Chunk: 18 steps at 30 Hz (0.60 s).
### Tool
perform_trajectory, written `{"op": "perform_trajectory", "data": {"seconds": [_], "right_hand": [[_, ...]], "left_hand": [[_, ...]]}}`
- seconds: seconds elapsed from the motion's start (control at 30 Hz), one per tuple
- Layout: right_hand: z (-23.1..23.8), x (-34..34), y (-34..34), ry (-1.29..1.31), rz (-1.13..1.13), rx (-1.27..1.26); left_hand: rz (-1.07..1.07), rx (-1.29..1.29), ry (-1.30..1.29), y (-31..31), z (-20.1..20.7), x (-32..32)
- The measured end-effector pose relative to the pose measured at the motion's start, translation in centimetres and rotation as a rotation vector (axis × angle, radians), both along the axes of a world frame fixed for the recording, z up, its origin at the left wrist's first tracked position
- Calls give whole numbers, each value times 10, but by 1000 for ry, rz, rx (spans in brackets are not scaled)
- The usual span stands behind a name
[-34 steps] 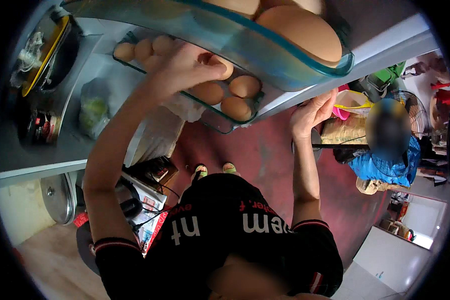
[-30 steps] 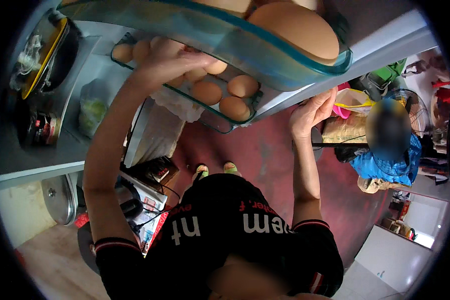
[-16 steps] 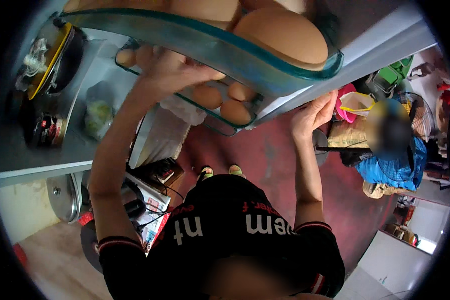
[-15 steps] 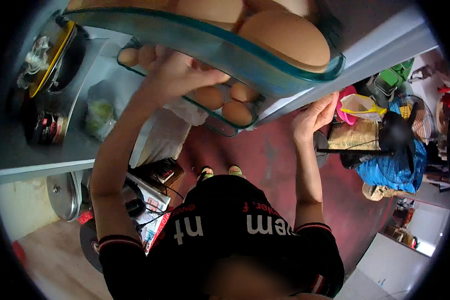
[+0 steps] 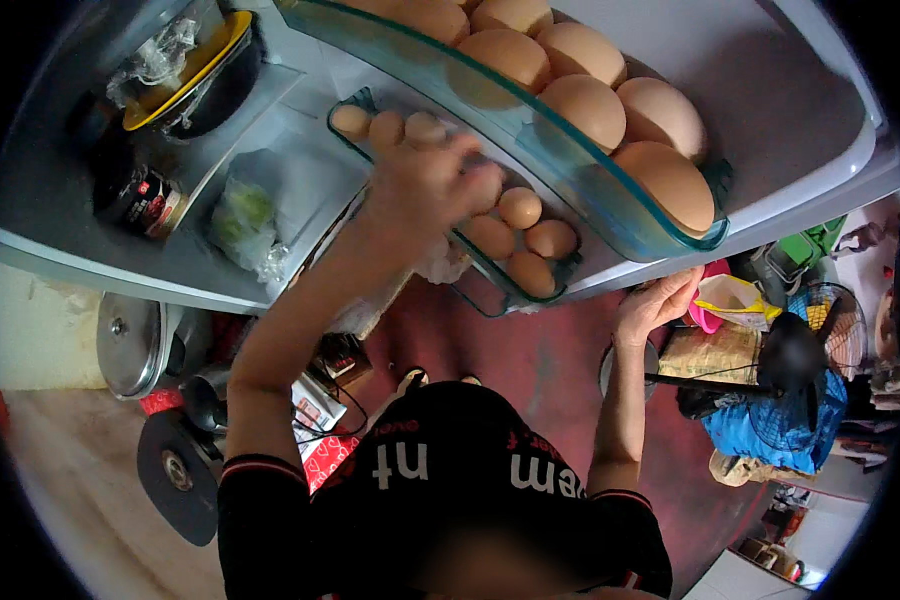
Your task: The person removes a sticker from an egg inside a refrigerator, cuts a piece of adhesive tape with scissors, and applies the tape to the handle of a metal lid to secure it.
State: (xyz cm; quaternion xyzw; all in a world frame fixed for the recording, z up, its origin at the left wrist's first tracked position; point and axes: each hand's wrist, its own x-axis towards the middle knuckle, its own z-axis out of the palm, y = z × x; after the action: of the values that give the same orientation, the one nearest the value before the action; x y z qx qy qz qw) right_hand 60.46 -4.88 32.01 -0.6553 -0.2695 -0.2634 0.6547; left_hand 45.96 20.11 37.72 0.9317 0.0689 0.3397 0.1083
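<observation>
My left hand [image 5: 432, 190] reaches over the lower door bin [image 5: 485, 262], a clear greenish tray on the fridge door. It is smeared by motion, and whether its bent fingers hold anything does not show. Brown eggs [image 5: 490, 237] lie in that bin on both sides of the hand. Closer to the view, an upper bin [image 5: 580, 170] carries several more brown eggs [image 5: 583, 112]. My right hand [image 5: 658, 306] is at the outer edge of the fridge door [image 5: 800, 165], its fingers together against the rim.
Left, inside the fridge, are a yellow-rimmed bowl [image 5: 238, 60], a dark jar [image 5: 148, 205] and a bag of greens [image 5: 245, 215]. A lidded metal pot [image 5: 130, 345] stands below. A black fan [image 5: 792, 350] and a blue bag [image 5: 770, 435] are at right.
The view has shifted, so both bins show more fully and more eggs appear. My left hand has lifted a little off the lower bin's eggs. My right hand stays by the door edge.
</observation>
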Motion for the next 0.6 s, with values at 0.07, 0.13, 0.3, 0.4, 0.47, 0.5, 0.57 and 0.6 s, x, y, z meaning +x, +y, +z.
{"op": "perform_trajectory", "data": {"seconds": [0.07, 0.13, 0.3, 0.4, 0.47, 0.5, 0.57, 0.6], "right_hand": [[0, -2, 4, 4, 16, 36], [-7, 2, 1, 3, -2, 25], [2, -5, 5, -18, -9, 6], [5, -6, 5, -35, -6, 3], [5, -6, 5, -53, -8, -12], [6, -7, 5, -40, -12, -18], [6, -8, 5, -14, -17, -28], [7, -9, 5, -21, -22, -30]], "left_hand": [[152, -201, 88, 49, -4, -6], [279, -182, 164, 74, 18, -10], [127, -232, 300, 97, 9, 5], [62, -417, 443, 111, 12, 9], [44, -499, 504, 117, 11, 7], [48, -481, 494, 110, 20, 6], [42, -384, 469, 104, 29, 2], [33, -309, 449, 103, 31, 1]]}}
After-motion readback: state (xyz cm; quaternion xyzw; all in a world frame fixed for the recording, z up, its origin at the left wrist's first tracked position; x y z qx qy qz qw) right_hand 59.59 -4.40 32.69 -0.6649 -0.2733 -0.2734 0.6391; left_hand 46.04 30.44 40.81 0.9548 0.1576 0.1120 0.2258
